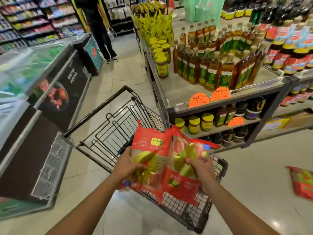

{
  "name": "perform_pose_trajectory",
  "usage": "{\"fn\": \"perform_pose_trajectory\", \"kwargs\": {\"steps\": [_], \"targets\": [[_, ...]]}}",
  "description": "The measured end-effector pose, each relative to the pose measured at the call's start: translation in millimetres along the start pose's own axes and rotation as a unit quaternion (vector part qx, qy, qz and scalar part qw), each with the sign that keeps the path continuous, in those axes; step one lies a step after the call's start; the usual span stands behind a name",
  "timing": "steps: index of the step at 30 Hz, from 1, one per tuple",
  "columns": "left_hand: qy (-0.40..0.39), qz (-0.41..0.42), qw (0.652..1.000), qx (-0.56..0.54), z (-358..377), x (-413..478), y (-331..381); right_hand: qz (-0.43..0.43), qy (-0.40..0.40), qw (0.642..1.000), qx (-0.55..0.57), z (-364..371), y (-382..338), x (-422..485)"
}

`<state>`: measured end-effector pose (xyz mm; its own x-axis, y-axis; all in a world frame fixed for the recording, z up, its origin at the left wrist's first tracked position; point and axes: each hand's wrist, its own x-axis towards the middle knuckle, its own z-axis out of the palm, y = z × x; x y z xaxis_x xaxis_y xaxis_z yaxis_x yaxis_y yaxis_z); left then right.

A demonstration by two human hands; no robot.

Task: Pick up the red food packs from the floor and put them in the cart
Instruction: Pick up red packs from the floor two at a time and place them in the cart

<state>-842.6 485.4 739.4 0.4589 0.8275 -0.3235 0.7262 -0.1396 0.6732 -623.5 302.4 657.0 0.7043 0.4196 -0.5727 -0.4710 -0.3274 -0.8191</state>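
Red plastic with gold-yellow print covers two flat food packs, held side by side above the near end of the black wire shopping cart (186, 212), their inner edges overlapping. The left pack (150, 150) (its lettering reads upside down from here) is gripped by the left hand (128, 165), whose fingers curl round its lower part. The right pack (184, 182) is gripped by the right hand (201, 168), fingers wrapped over its middle. Whether either pack brushes the cart's rim cannot be told. A third red pack (303, 184) lies on the pale tiled floor (245, 175) at the right edge of view, well apart from the cart. Just beside the cart on the right stands a grey metal shelf unit (177, 92) bearing amber oil bottles with green labels (225, 73), yellow-lidded jars (161, 67) and orange price tags (199, 100). To the left runs a dark glass-topped chest freezer (55, 92). Further down the aisle stands a person in dark trousers (101, 31).
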Motion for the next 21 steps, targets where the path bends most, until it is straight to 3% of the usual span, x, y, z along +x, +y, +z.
{"fn": "perform_pose_trajectory", "kwargs": {"steps": [5, 10, 15, 21], "targets": [[-0.021, -0.025, 0.997, 0.072, -5, 71, -13, 0.068, 0.006, 0.997, 0.027, 51, 19, 39], [-0.093, -0.055, 0.990, 0.088, 11, 163, -54, 0.122, 0.040, 0.992, 0.003, 92, 54, 89], [-0.177, -0.058, 0.972, 0.141, 67, 272, -115, 0.163, 0.133, 0.976, -0.055, 126, 96, 155], [-0.230, -0.051, 0.946, 0.224, 148, 361, -172, 0.202, 0.154, 0.966, -0.053, 163, 204, 260]]}}
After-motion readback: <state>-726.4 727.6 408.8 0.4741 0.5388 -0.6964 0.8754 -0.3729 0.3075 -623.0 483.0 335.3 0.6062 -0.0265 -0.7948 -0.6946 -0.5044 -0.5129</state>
